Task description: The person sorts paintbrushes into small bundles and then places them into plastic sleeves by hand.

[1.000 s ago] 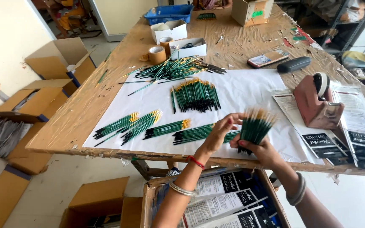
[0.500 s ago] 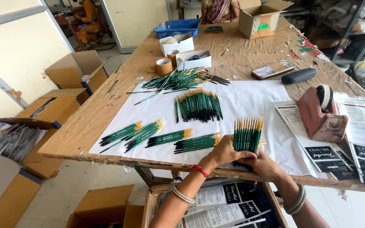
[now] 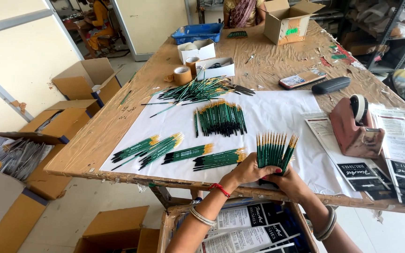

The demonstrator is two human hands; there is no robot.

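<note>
Both my hands hold one fan of green-handled paint brushes (image 3: 274, 149) upright over the table's near edge, yellow tips up. My left hand (image 3: 247, 172) grips the lower left of the bundle and my right hand (image 3: 290, 182) grips the lower right. On the white paper sheet (image 3: 282, 110) lie several small bundles of the same brushes (image 3: 219, 159), a larger dark pile (image 3: 220, 118) and a loose heap (image 3: 197, 89) farther back.
A reddish tape dispenser (image 3: 355, 129) and printed packaging sheets (image 3: 401, 136) lie to the right. A phone (image 3: 302, 78), a dark case (image 3: 330, 85), tape rolls (image 3: 182, 75), small white boxes (image 3: 196, 50) and a blue tray (image 3: 198, 33) sit farther back. Cardboard boxes (image 3: 86, 82) stand on the floor left; a person sits at the far end.
My hands raised the brush bundle from a tilt to upright and squared it. The camera view shifted up and to the left.
</note>
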